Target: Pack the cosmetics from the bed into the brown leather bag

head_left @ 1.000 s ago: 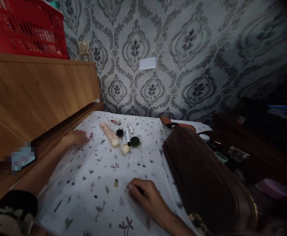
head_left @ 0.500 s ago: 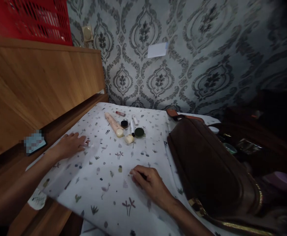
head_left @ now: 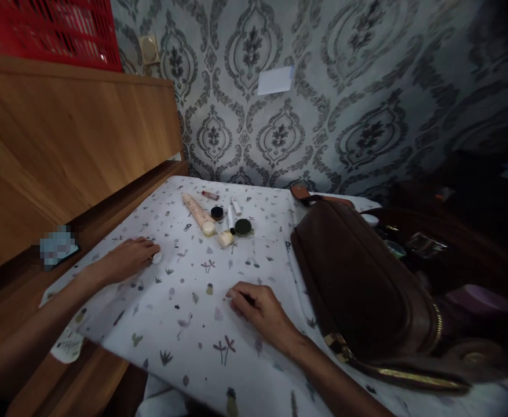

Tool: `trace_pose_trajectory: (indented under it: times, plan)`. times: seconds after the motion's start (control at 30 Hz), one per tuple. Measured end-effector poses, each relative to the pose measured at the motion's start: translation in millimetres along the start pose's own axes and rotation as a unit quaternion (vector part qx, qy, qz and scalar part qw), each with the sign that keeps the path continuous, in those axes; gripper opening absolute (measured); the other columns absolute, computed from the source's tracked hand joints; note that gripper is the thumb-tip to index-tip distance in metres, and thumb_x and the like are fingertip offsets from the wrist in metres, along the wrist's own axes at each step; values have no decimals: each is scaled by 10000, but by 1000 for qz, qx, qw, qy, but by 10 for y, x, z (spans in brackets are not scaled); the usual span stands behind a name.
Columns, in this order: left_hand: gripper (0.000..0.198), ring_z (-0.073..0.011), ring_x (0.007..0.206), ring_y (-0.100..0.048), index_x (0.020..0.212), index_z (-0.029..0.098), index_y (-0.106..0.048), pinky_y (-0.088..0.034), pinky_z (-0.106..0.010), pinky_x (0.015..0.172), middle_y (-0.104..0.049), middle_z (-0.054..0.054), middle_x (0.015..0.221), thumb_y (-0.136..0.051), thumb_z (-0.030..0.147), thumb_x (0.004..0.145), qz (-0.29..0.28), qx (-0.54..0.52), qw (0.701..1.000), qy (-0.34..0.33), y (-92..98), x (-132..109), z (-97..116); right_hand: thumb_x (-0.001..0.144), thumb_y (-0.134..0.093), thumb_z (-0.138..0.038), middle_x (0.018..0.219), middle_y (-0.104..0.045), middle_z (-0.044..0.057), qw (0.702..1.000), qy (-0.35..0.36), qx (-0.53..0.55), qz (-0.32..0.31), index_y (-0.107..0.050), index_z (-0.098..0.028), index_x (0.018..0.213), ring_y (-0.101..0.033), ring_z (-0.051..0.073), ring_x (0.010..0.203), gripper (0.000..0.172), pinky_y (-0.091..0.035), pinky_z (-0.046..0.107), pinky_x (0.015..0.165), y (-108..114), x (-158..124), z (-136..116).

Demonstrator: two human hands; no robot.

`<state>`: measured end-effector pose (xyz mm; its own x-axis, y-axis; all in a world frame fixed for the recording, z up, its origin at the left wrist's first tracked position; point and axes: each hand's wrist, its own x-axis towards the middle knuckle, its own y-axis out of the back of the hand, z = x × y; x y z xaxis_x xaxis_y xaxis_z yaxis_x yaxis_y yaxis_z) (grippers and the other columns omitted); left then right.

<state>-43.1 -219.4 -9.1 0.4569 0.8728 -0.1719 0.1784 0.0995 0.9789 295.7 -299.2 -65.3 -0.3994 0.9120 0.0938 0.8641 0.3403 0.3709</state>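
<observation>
At the left of the printed cloth (head_left: pixel 197 318), my left hand (head_left: pixel 134 258) is closed on a small round whitish piece (head_left: pixel 156 257), which looks like a little jar or cap. My right hand (head_left: pixel 260 310) rests on the cloth with its fingers curled; whatever they may hold is hidden. Beyond both hands lie cosmetics: a peach tube (head_left: pixel 197 211), a slim pink tube (head_left: pixel 210 195), a black-topped jar (head_left: pixel 217 213), a dark green round lid (head_left: pixel 242 227), a small cream-coloured jar (head_left: pixel 225 238), and white sticks (head_left: pixel 236 206).
A brown bag (head_left: pixel 358 278) gapes at the right, with a purple item (head_left: pixel 479 300) and other things inside. On the left, a phone (head_left: pixel 60 248) lies on a wooden ledge beside the cabinet (head_left: pixel 71 150). A red basket (head_left: pixel 54 35) stands on top. Behind is a patterned wall.
The view has shifted slightly. The small piece in my left hand has turned and now shows a round whitish face. My right hand keeps its curled pose.
</observation>
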Motion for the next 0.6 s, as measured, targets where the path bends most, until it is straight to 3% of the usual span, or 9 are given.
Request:
trace_pose_trajectory:
  times: [0.1, 0.2, 0.33, 0.43, 0.5, 0.6]
  plan:
    - [174, -253, 934, -603, 966, 231, -586, -442, -371, 867, -648, -78, 988, -419, 280, 955, -5, -16, 998, -53, 83, 26, 383, 947, -443, -367, 587, -515, -21, 1000, 4, -4, 4, -553, -174, 660, -450, 104, 557, 363, -333, 230, 541, 2, -9, -16]
    - [169, -243, 927, -596, 963, 225, -544, -453, -348, 822, -624, -72, 1000, -435, 355, 963, 12, -63, 992, -108, 72, 70, 810, 949, -456, -354, 596, -533, -24, 1000, 10, -5, 7, -576, -170, 693, -471, 100, 563, 338, -356, 224, 555, -4, -16, -16]
    - [204, -244, 906, -615, 998, 217, -487, -456, -326, 721, -629, -67, 990, -427, 406, 955, 39, -125, 984, -124, -37, 162, 1263, 946, -495, -379, 726, -622, -3, 999, 14, 16, 37, -628, -168, 1034, -578, 128, 655, 265, -436, 239, 615, -26, -31, 23]
    - [227, -220, 767, -616, 1002, 214, -450, -425, -299, 639, -630, -34, 877, -377, 425, 966, 48, -196, 970, -133, -52, 238, 1463, 944, -513, -438, 993, -680, 70, 994, 27, 33, 98, -580, -171, 1204, -631, 177, 889, 379, -497, 307, 779, -27, -45, 38]
    - [238, -192, 681, -588, 985, 220, -435, -414, -283, 610, -601, 6, 786, -377, 450, 963, 57, -280, 949, -136, -4, 290, 1556, 921, -546, -499, 1182, -651, 111, 990, 33, 72, 118, -552, -167, 1268, -608, 210, 1069, 480, -466, 371, 946, -22, -49, 29]
    - [273, -196, 785, -608, 1070, 225, -462, -458, -283, 690, -597, 13, 818, -428, 466, 946, 116, -410, 898, -107, 118, 366, 1686, 801, -648, -636, 1285, -604, 110, 968, 20, 237, 81, -521, -185, 1319, -569, 230, 1186, 699, -409, 398, 1051, -24, -30, 2]
